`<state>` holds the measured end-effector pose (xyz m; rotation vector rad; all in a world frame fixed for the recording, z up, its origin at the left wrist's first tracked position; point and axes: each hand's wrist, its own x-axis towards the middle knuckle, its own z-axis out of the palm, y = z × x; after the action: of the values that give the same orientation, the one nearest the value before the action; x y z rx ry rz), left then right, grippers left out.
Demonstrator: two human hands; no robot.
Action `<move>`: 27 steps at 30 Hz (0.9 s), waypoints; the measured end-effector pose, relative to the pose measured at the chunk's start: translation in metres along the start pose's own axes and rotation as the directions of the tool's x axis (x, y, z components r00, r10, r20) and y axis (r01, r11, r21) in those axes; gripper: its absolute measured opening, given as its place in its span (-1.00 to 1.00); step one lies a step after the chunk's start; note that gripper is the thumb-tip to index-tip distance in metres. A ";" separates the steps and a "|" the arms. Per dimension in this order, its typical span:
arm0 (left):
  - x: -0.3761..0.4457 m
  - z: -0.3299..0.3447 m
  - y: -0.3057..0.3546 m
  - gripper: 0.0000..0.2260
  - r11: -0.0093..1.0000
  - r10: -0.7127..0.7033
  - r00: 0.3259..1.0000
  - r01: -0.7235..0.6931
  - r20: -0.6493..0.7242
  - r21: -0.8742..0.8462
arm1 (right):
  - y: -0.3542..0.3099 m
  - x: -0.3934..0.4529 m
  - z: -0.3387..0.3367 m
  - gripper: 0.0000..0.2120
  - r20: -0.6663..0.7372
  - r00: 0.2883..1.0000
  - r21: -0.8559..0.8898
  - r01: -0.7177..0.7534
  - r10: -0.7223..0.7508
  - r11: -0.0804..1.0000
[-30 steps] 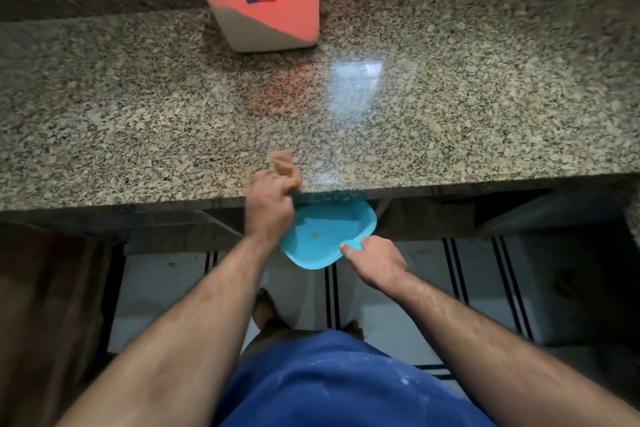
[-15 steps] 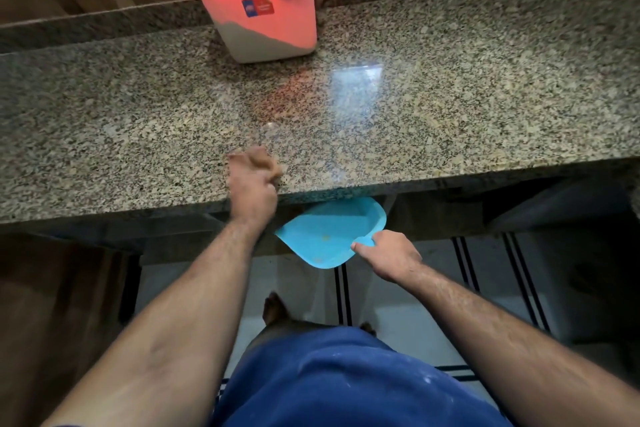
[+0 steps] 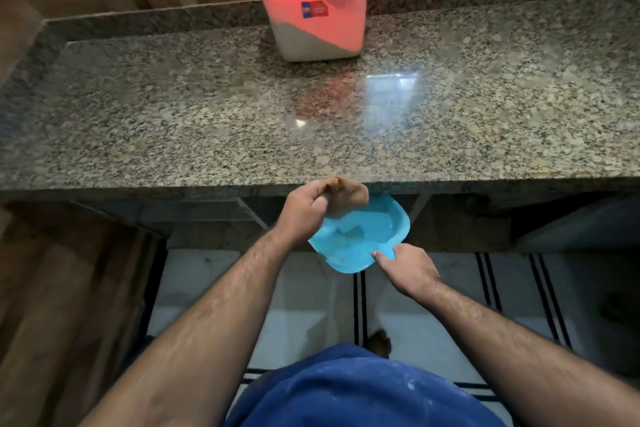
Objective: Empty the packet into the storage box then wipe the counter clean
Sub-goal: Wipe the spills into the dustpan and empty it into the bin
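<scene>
Fingers of right hand curl round blue dustpan at lower centre; left hand grips brown cloth at counter edge. Storage box, red lid, top centre.

the storage box lid is cut off at the top edge; the blue dustpan is partly hidden by the left hand.

left hand: grip curled closed | right hand: grip pinching, thumb forward
</scene>
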<state>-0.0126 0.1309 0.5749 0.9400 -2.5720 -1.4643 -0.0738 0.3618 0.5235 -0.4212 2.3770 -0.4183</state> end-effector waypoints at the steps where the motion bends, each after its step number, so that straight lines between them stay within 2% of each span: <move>1: -0.010 -0.012 -0.011 -0.83 0.998 -0.029 0.999 0.028 -0.019 -0.053 | -0.006 -0.006 0.007 -0.65 0.005 1.000 -0.004 0.014 -0.014 1.000; 4: -0.040 -0.048 -0.054 -0.84 0.950 -0.173 0.981 0.144 -0.084 -0.279 | -0.031 -0.020 0.029 -0.65 0.033 0.997 -0.038 0.065 -0.064 0.997; 7: -0.081 -0.089 -0.096 -0.84 0.831 -0.325 0.926 0.184 -0.191 -0.525 | -0.065 -0.033 0.061 -0.64 0.065 0.989 -0.036 0.133 -0.131 0.990; 10: -0.135 -0.133 -0.138 -0.86 0.719 -0.438 0.848 0.130 -0.299 -0.683 | -0.108 -0.052 0.100 -0.66 0.103 0.973 -0.041 0.214 -0.209 0.976; 14: -0.231 -0.192 -0.205 -0.84 0.575 -0.570 0.732 0.031 -0.372 -0.818 | -0.170 -0.083 0.161 -0.60 0.178 0.943 -0.165 0.311 -0.281 0.936; 17: -0.307 -0.230 -0.249 -0.80 0.534 -0.665 0.601 -0.033 -0.443 -0.845 | -0.211 -0.110 0.208 -0.54 0.249 0.916 -0.231 0.372 -0.315 0.899; 20: -0.376 -0.257 -0.301 -0.80 0.454 -0.768 0.480 -0.059 -0.424 -0.889 | -0.246 -0.133 0.258 -0.53 0.351 0.869 -0.281 0.453 -0.348 0.846; 23: -0.427 -0.270 -0.342 -0.83 0.370 -0.832 0.429 -0.042 -0.351 -0.928 | -0.283 -0.157 0.299 -0.48 0.435 0.822 -0.345 0.530 -0.368 0.775; 25: -0.452 -0.271 -0.372 -0.72 0.325 -0.872 0.378 -0.033 -0.313 -0.945 | -0.314 -0.174 0.327 -0.47 0.494 0.784 -0.395 0.588 -0.377 0.705; 27: -0.468 -0.267 -0.399 -0.71 0.291 -0.913 0.299 0.005 -0.276 -0.957 | -0.338 -0.180 0.354 -0.54 0.531 0.765 -0.398 0.605 -0.365 0.690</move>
<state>0.6474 0.0192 0.5265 1.7968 -0.4986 -1.4411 0.3561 0.0665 0.5073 -1.3193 1.8864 0.1496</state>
